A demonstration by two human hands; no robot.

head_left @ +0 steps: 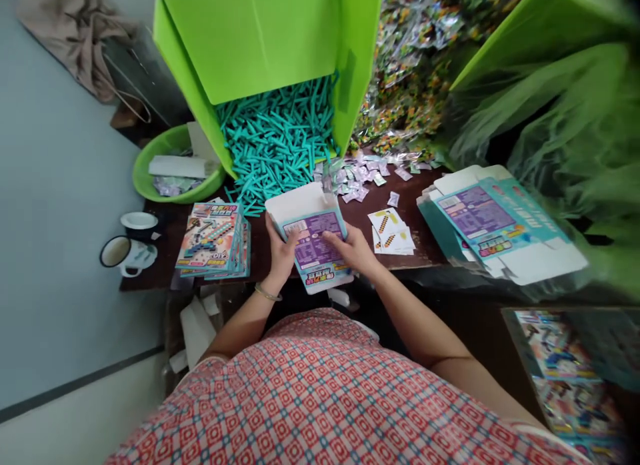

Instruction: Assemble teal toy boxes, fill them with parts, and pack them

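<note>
I'm looking down on a dark brown bench (pixel 359 215) that is standing beside a pale wall (pixel 60 218), with a green bin (pixel 270 38) spilling teal sticks (pixel 280 135) at the back and small sachets (pixel 360 175) lying to their right. The left hand (pixel 281 255) and right hand (pixel 357 250) are holding a purple-and-teal box (pixel 317 255) by its two sides, fingers closing on it, thumbs pressing its upper face; it is hanging partly over the bench's near edge. I'm seeing narrow dark strips of surface running between the box and the stack of printed boxes (pixel 210 238) on the left, and between the cards (pixel 393 232) and the flat cartons (pixel 495 218) on the right. The box is hiding most of the other fingers and its own underside; the frame is cutting off the bin's top, and the lower-right printed packs (pixel 575 378) are blurring.
</note>
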